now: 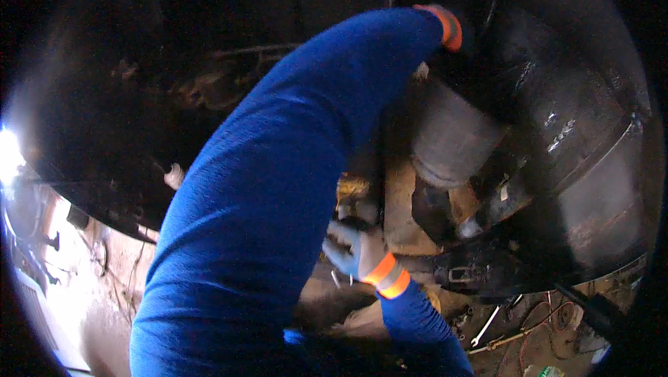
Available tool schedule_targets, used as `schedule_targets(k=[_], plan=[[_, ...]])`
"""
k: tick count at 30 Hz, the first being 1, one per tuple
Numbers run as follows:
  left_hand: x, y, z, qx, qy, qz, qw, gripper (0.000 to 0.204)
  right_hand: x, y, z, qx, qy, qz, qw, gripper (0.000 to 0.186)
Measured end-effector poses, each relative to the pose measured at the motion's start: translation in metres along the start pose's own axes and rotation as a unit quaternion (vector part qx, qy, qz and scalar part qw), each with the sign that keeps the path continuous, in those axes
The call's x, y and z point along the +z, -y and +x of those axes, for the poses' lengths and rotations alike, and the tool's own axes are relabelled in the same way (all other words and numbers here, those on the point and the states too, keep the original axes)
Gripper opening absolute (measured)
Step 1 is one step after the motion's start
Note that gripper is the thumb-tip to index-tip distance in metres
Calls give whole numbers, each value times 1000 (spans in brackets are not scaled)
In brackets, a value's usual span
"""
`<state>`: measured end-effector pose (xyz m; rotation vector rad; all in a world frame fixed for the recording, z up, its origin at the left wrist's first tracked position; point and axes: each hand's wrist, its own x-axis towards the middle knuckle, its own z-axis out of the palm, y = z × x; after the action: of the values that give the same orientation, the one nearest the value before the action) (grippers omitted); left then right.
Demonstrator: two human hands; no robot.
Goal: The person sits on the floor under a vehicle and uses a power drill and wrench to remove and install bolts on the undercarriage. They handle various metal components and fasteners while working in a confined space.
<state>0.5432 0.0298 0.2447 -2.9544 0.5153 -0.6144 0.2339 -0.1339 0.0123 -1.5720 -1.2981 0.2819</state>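
My left arm [257, 168], in a blue sleeve, reaches across the view to the upper right. Past its orange-and-grey cuff [450, 28], my left hand is lost in the dark beside the black underside of a vehicle, so its fingers and anything in them are hidden. Below that cuff hangs a grey metal cylinder [456, 137]. My right hand [356, 246], in a pale grey-blue glove with an orange cuff, is lower down near the middle. Its fingers are curled close to a metal part [358, 210]; what they grip cannot be made out.
Dark panels [591, 119] curve overhead and to the right. A black arm-like bracket [480, 269] runs right of my right hand. Down on the floor at the lower right lie a wrench [486, 327], a long rod [504, 339] and a reddish cable [532, 325]. Bright light enters at the left.
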Motion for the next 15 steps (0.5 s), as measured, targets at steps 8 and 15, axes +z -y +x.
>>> schedule_targets(k=[8, 15], plan=[[-81, -21, -268, -154, -335, -381, 848, 46, 23, -33, 17, 92, -33, -72, 993, 24], [43, -87, -488, -248, -264, -235, 902, 31, 61, -73, 53, 139, 142, -361, 911, 52]])
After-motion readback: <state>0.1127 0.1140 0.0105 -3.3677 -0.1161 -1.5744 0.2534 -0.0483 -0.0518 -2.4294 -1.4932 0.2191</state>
